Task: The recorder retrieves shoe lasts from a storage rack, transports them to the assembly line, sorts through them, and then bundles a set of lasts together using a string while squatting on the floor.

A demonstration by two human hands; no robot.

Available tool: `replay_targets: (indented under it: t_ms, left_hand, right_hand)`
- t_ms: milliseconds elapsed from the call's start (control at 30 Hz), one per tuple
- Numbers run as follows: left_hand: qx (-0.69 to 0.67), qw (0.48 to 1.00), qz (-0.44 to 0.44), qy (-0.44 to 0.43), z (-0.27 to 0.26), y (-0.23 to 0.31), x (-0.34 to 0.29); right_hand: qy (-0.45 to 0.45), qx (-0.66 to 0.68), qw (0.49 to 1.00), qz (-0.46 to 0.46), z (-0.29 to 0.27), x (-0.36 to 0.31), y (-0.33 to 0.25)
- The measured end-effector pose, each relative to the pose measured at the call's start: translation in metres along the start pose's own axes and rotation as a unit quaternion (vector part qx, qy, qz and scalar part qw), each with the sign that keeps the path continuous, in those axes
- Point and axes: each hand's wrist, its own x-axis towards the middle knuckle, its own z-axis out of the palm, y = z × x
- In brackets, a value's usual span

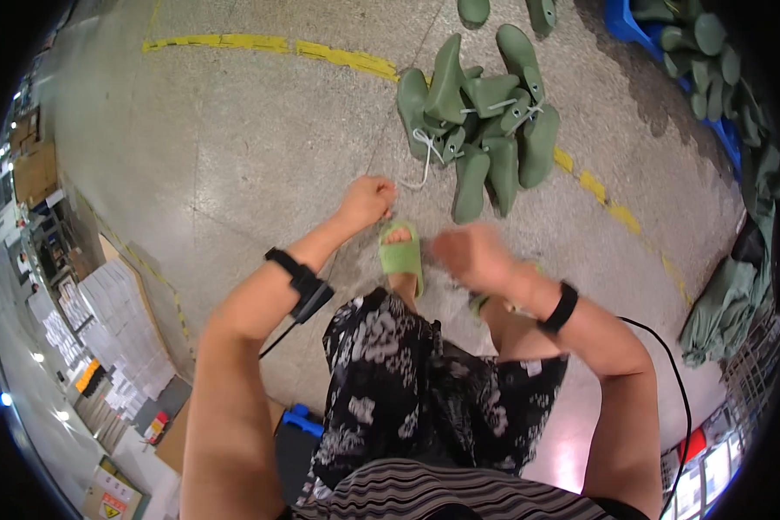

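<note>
A pile of green shoe lasts (494, 104) lies on the floor ahead of me, soles and heels pointing many ways. A white cord (425, 169) is looped among them, and its loose end curves back close to my left fingertips. My left hand (368, 201) is closed, fingers curled together; whether it pinches the cord or something else, I cannot make out. Just right of my foot hovers my right hand (472, 256), smeared by motion, its fingers unclear. Both hands are apart from the lasts.
Two more lasts (473, 10) lie beyond the pile. A blue crate (620, 22) heaped with lasts stands at the far right, near crumpled green cloth (719, 308). Yellow tape (347, 57) crosses the floor. White stacks (121, 321) stand left. My green slippers (400, 258) are below my hands.
</note>
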Motion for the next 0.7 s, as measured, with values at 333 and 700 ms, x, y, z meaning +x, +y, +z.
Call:
replay_targets:
  t_ms: [333, 700]
  left_hand:
    - [-0.007, 0.981, 0.167, 0.101, 0.07, -0.039, 0.154]
    - [-0.196, 0.937, 0.267, 0.109, 0.081, -0.001, 0.138]
  right_hand:
    - [-0.041, 0.036, 0.951, 0.305, 0.009, 0.126, 0.172]
    - [0.098, 0.527, 0.826, 0.176, -0.021, 0.105, 0.172]
